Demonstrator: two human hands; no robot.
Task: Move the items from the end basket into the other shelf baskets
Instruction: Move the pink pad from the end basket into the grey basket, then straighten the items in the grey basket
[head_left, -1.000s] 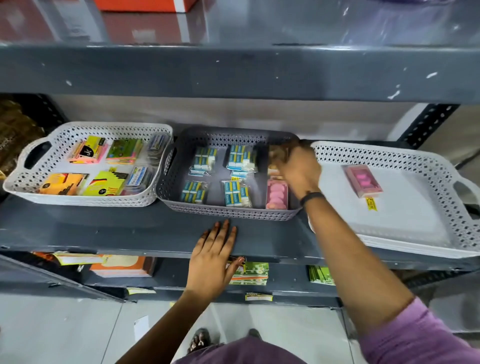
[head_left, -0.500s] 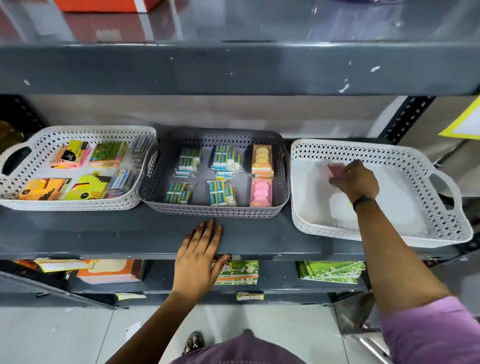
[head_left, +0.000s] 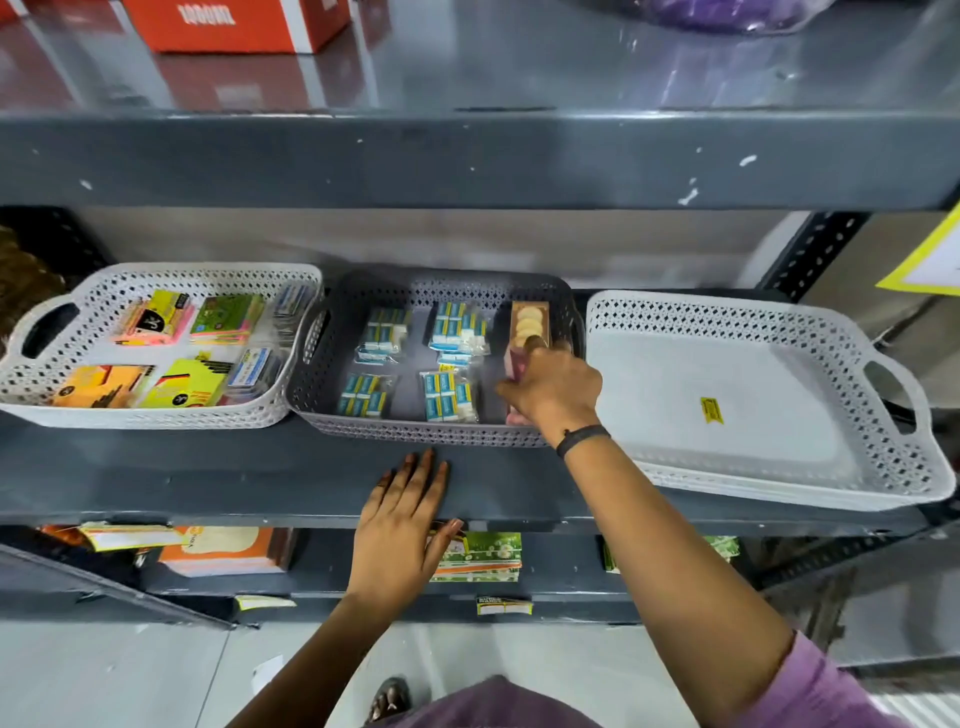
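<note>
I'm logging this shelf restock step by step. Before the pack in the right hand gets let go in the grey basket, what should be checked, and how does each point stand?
1. Right hand is over the grey basket, at its right column: ok.
2. Pink pack is firmly held: cannot tell, the fingers hide most of it.
3. Landing spot in front of the orange pack is free: cannot tell, the hand covers it.
4. Eraser packs lie clear of that column: ok.
5. Left hand rests flat on the shelf edge, out of the way: ok.
6. White end basket holds no more goods, only a yellow sticker: ok.
</note>
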